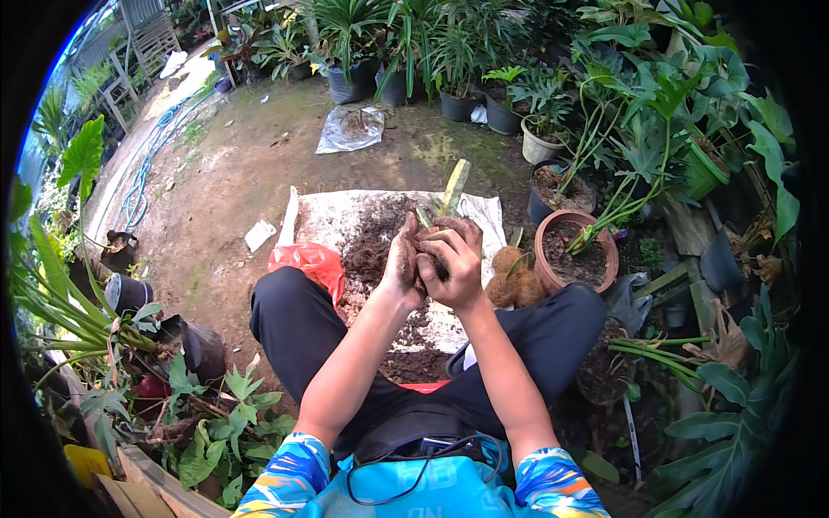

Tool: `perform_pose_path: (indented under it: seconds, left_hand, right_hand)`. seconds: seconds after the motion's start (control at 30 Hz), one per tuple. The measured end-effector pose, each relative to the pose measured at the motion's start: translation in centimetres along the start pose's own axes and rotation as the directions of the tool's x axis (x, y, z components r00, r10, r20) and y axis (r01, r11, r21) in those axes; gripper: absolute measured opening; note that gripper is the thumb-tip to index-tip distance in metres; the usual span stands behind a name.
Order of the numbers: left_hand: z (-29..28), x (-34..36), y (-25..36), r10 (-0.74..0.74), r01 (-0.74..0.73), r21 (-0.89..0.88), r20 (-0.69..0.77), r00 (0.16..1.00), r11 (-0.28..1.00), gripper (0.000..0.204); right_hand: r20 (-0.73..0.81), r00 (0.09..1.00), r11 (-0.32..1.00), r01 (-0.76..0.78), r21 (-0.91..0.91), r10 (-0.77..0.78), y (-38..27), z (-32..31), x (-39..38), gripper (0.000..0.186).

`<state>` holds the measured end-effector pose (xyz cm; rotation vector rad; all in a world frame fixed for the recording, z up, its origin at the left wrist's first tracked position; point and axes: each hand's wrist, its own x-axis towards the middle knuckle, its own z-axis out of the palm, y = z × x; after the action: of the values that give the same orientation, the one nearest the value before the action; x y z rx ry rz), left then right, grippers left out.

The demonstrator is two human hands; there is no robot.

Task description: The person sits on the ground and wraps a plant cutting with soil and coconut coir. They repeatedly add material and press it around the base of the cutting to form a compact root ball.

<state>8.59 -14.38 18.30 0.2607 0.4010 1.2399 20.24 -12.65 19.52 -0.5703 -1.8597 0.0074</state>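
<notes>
Blue patterned sleeves (294, 475) sit closest, with a dark cord looped across the shirt below them, and black trousers (294, 324) spread to either side as the person sits on the ground with knees apart.

Beyond the knees lies a white sheet (328, 216), spread flat on the bare dirt, seemingly so the loose dark soil (371, 246) heaped on it stays gathered and off the yard. A terracotta pot (577, 250), already part-filled with soil, stands just beside the sheet on the person's right, within easy reach. A red plastic bag (313, 261) lies crumpled against the left knee. Two brown coconut husks (511, 278) rest between the pot and the right knee.

Both hands are raised over the sheet, probably so falling crumbs land on it. The left hand (402, 263) and right hand (455, 259) are pressed together, fingers curled and clamped around the soiled base of a plant cutting (451, 194), whose pale green stalk pokes up and away from the fists.
</notes>
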Motion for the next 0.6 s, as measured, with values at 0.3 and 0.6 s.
perform_pose_path:
  seconds: [0.3, 0.6]
  left_hand:
    - [1.7, -0.8, -0.2, 0.118, -0.110, 0.056, -0.145, 0.982, 0.992, 0.047]
    - [-3.5, 3.6, -1.9, 0.122, -0.122, 0.003, 0.027, 0.992, 0.992, 0.049]
  right_hand:
    - [0.019, 0.999, 0.991, -0.030, 0.129, 0.027, -0.2, 0.5, -0.1, 0.016]
    - [-0.024, 1.000, 0.992, -0.014, 0.126, 0.017, 0.4, 0.5, -0.5, 0.014]
